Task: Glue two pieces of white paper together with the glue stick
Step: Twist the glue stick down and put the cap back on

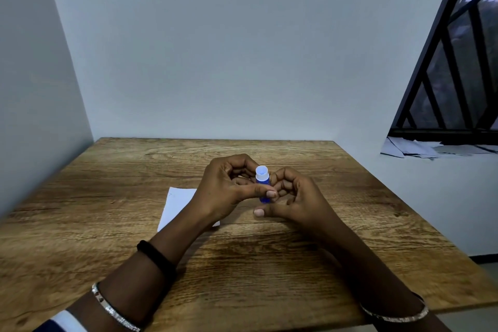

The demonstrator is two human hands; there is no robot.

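Observation:
A small blue glue stick with a white open top stands upright between both hands above the wooden table. My left hand pinches its blue body with thumb and fingers. My right hand curls its fingers round the lower part of the stick from the right, thumb below. White paper lies flat on the table under my left wrist, partly hidden by the arm. I cannot tell whether it is one sheet or two. No cap is visible.
The table sits in a corner with walls at the left and back. A barred window is at the right, with loose papers on its sill. Bracelets are on both wrists.

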